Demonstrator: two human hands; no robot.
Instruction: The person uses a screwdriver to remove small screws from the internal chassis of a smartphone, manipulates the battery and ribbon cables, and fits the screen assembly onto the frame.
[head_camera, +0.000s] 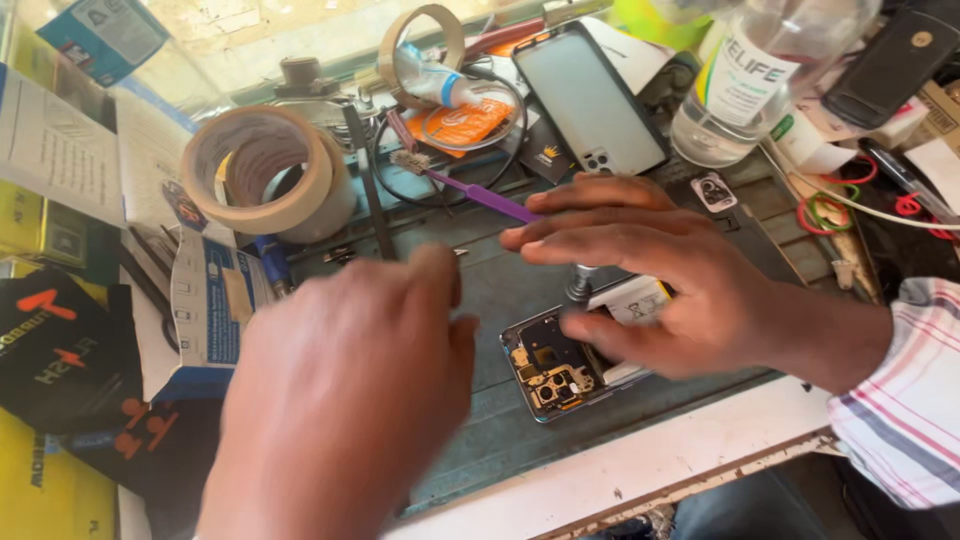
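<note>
An opened smartphone lies on the dark work mat with its circuit board and white battery exposed. My right hand rests over it and grips a small metal screwdriver that stands upright on the phone. My left hand hovers blurred in the foreground to the left of the phone, fingers curled loosely, holding nothing that I can see. A purple-handled brush lies just beyond my right fingertips.
Two rolls of masking tape sit at the left and back. A grey phone back cover, a clear plastic bottle, cables, a small glue tube and printed packaging crowd the bench. The white bench edge runs in front.
</note>
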